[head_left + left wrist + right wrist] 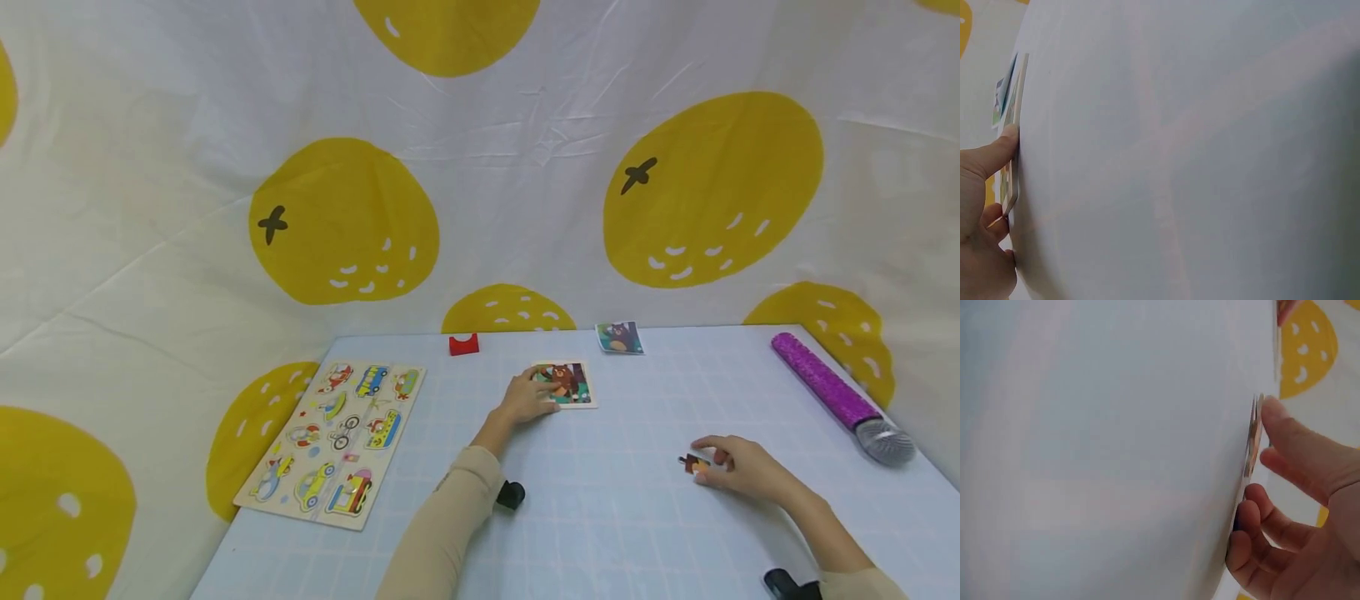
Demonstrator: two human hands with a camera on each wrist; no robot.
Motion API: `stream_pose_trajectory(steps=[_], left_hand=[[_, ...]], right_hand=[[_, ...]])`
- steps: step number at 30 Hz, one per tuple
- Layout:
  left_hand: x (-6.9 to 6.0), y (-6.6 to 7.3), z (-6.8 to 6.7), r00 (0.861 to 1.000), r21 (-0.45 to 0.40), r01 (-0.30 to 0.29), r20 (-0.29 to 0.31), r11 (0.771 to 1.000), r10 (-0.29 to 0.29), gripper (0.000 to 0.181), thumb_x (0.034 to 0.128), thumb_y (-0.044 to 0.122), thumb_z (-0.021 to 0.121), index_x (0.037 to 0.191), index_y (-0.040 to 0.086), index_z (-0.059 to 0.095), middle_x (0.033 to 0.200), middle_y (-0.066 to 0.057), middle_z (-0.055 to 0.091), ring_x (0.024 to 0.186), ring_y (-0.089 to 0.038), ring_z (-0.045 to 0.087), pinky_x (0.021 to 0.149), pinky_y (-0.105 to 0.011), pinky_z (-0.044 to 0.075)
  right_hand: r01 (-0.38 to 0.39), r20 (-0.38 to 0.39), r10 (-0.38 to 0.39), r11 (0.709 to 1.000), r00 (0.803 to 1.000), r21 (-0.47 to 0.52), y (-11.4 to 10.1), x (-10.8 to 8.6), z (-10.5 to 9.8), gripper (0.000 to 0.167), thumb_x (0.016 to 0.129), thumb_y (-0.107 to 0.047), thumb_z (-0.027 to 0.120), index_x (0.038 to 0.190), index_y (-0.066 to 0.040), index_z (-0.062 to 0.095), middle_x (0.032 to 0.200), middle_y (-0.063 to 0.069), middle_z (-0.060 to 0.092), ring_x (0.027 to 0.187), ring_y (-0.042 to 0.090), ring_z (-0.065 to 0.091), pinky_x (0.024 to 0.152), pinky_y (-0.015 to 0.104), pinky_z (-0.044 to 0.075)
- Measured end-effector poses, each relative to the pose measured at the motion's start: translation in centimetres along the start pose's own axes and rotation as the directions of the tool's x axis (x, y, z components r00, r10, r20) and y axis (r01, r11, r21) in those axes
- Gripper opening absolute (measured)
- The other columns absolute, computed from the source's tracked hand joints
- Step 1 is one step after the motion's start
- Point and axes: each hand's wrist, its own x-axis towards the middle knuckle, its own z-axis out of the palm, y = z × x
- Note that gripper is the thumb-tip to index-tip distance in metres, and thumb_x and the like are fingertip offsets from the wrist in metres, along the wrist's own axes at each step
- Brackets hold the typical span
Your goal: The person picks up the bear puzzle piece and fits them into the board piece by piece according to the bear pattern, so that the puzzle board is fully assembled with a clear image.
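Note:
A small square picture puzzle (pixel 570 385) with a brown bear on a green ground lies past the middle of the table. My left hand (pixel 528 397) holds it by its left side, thumb along the near edge; in the left wrist view the thumb (pixel 1005 145) presses that edge. To the right, my right hand (pixel 738 468) pinches a small brown and orange puzzle piece (pixel 694 464) between thumb and index finger, close over the tabletop. The right wrist view shows the piece (pixel 1253 439) edge-on, its printed face barely visible.
A wooden vehicle peg board (pixel 330 442) lies at left. Toward the back are a red notched block (pixel 463 344) and a bear picture card (pixel 619 337). A glittery purple tube with a silver end (pixel 825 379) lies at right. A patterned curtain (pixel 517 208) hangs behind the table.

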Motion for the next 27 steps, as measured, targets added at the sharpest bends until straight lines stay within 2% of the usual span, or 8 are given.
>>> stream_pose_trajectory(steps=[4, 11, 14, 16, 19, 22, 25, 27], left_hand=[[-0.1, 0.1, -0.1, 1.000, 0.004, -0.007, 0.004, 1.000, 0.007, 0.046, 0.0875, 0.041, 0.064, 0.130, 0.025, 0.058, 0.147, -0.014, 0.037, 0.137, -0.027, 0.030, 0.110, -0.047, 0.027], [-0.1, 0.0, 0.0, 1.000, -0.073, 0.008, -0.018, 0.997, -0.010, 0.068, 0.0855, 0.039, 0.067, 0.143, 0.014, 0.042, 0.148, -0.015, 0.034, 0.135, -0.030, 0.033, 0.111, -0.045, 0.027], [-0.1, -0.3, 0.2, 0.998, -0.158, 0.048, -0.023, 0.986, -0.052, 0.080, 0.0834, 0.039, 0.070, 0.147, 0.009, 0.032, 0.149, -0.014, 0.033, 0.136, -0.029, 0.033, 0.111, -0.041, 0.027], [-0.1, -0.5, 0.3, 0.997, -0.214, 0.062, -0.034, 0.975, -0.071, 0.084, 0.0817, 0.038, 0.072, 0.147, 0.007, 0.030, 0.149, -0.012, 0.034, 0.136, -0.027, 0.033, 0.111, -0.039, 0.028], [-0.2, -0.9, 0.2, 0.994, -0.295, 0.069, -0.058, 0.953, -0.090, 0.086, 0.0784, 0.036, 0.076, 0.146, 0.005, 0.033, 0.148, -0.011, 0.037, 0.136, -0.026, 0.034, 0.111, -0.038, 0.029], [-0.3, -1.4, 0.2, 0.992, -0.355, 0.078, -0.069, 0.931, -0.110, 0.081, 0.0764, 0.033, 0.078, 0.142, 0.006, 0.041, 0.146, -0.010, 0.040, 0.135, -0.026, 0.035, 0.110, -0.039, 0.029], [-0.5, -1.7, 0.2, 0.987, -0.413, 0.082, -0.092, 0.907, -0.131, 0.069, 0.0785, 0.029, 0.077, 0.137, 0.005, 0.049, 0.142, -0.011, 0.046, 0.133, -0.027, 0.039, 0.109, -0.041, 0.032], [-0.6, -1.7, 0.1, 0.978, -0.473, 0.050, -0.155, 0.880, -0.139, 0.057, 0.0814, 0.023, 0.075, 0.130, 0.002, 0.055, 0.134, -0.014, 0.053, 0.126, -0.029, 0.046, 0.105, -0.041, 0.037]], right_hand=[[0.005, 0.012, -0.005, 1.000, 1.000, -0.009, -0.5, 0.5, 0.0, 0.038, 0.078, -0.021, 0.076, 0.107, 0.003, 0.068, 0.082, 0.002, 0.060, 0.069, 0.014, 0.046, 0.058, 0.025, 0.040], [0.000, -0.086, -0.002, 1.000, 0.996, -0.016, -0.8, 0.9, 0.4, 0.016, 0.077, -0.009, 0.075, 0.087, -0.006, 0.063, 0.081, 0.001, 0.057, 0.074, 0.017, 0.049, 0.063, 0.030, 0.043], [0.003, -0.128, 0.005, 0.998, 0.992, 0.065, -1.1, 1.6, 0.1, 0.013, 0.080, -0.006, 0.071, 0.087, -0.005, 0.060, 0.080, 0.003, 0.059, 0.073, 0.017, 0.052, 0.061, 0.026, 0.045], [0.017, -0.154, 0.009, 0.986, 0.988, 0.166, -1.5, 2.3, -0.1, 0.014, 0.083, -0.005, 0.069, 0.092, 0.000, 0.060, 0.085, 0.008, 0.062, 0.074, 0.019, 0.057, 0.061, 0.022, 0.050], [0.043, -0.176, 0.023, 0.932, 0.984, 0.361, -2.4, 3.7, -0.4, 0.024, 0.088, -0.006, 0.064, 0.105, 0.009, 0.057, 0.095, 0.021, 0.064, 0.077, 0.022, 0.065, 0.067, 0.024, 0.055], [0.082, -0.193, 0.028, 0.840, 0.981, 0.537, -3.5, 5.2, -0.4, 0.033, 0.090, -0.004, 0.061, 0.115, 0.015, 0.051, 0.105, 0.031, 0.060, 0.081, 0.017, 0.067, 0.073, 0.032, 0.056], [0.108, -0.218, 0.037, 0.783, 0.975, 0.613, -4.7, 6.8, -0.1, 0.039, 0.091, -0.007, 0.060, 0.121, 0.015, 0.050, 0.111, 0.034, 0.056, 0.082, 0.006, 0.065, 0.077, 0.030, 0.055], [0.109, -0.234, 0.058, 0.757, 0.971, 0.644, -5.7, 7.8, 0.0, 0.042, 0.091, -0.010, 0.061, 0.123, 0.014, 0.049, 0.112, 0.031, 0.055, 0.081, 0.002, 0.064, 0.077, 0.027, 0.055]])
